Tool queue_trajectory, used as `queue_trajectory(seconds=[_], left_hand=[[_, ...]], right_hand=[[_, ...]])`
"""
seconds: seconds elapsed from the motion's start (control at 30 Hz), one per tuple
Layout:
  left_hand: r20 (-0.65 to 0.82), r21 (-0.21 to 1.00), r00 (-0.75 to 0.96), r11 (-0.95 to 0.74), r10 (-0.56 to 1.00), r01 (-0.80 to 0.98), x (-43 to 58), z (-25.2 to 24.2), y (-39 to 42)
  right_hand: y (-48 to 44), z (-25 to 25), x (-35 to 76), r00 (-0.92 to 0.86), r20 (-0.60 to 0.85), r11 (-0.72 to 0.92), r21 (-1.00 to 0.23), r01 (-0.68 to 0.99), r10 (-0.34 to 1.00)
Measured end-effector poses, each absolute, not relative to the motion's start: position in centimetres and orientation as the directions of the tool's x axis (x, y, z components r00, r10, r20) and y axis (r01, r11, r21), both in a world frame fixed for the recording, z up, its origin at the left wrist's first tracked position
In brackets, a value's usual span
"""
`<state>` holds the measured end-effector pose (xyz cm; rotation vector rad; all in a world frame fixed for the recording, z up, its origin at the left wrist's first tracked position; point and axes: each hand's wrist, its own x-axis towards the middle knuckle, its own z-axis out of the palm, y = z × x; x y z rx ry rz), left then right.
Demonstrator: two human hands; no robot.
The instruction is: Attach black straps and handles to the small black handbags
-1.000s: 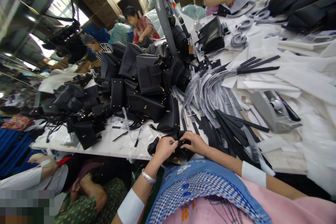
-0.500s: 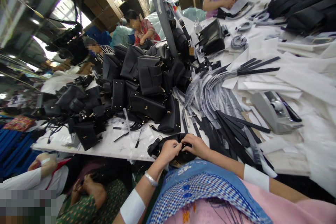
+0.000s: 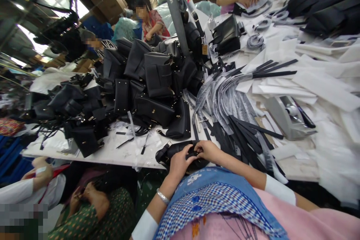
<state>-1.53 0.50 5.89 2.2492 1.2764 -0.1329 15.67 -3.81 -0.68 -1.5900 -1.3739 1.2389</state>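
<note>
A black handbag point(image 3: 165, 154) with a buckled strap lies at the table's front edge, close against my apron. My left hand point(image 3: 180, 162) is closed on its near side, the thumb and forefinger forming an arch over the opening. From the right, my right hand point(image 3: 208, 151) grips the bag's upper edge with bent fingers, its fingertips close to those of my left hand. What lies between the fingertips is too small to make out. Part of the bag is hidden under both hands.
Beyond the bag rises a heap of black handbags point(image 3: 157, 75). Plastic-wrapped black straps point(image 3: 225, 93) lie to the right, with a grey tape dispenser point(image 3: 287, 120) farther over. A metal post point(image 3: 174, 11) stands behind. Co-workers sit at the left and work across the table.
My left hand has opened its pinch somewhat, its thumb and forefinger now farther apart. The right hand stays at the bag. The whole view has shifted slightly.
</note>
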Motion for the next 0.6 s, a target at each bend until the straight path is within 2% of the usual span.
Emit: queue_trajectory(seconds=[0.27, 0.37, 0.47, 0.6], left_hand=[[-0.266, 0.422, 0.528, -0.395, 0.807, 0.816, -2.6, 4.4, -0.9], [-0.227, 0.483, 0.605, -0.451, 0.763, 0.750, -2.4, 4.2, -1.1], [-0.185, 0.517, 0.687, -0.525, 0.703, 0.676, -1.8, 4.5, -1.0], [-0.159, 0.474, 0.662, -0.532, 0.732, 0.702, -1.2, 4.7, -0.8]], right_hand=[[-3.8, -0.8, 16.7, -0.101, -0.386, -0.362, -0.911, 0.199, 0.917], [-4.2, -1.1, 16.7, -0.132, -0.443, -0.417, -0.889, 0.187, 0.887], [-4.4, -1.1, 16.4, -0.118, -0.480, -0.445, -0.863, 0.238, 0.869], [-4.2, -0.7, 16.1, -0.033, -0.487, -0.438, -0.811, 0.389, 0.873]])
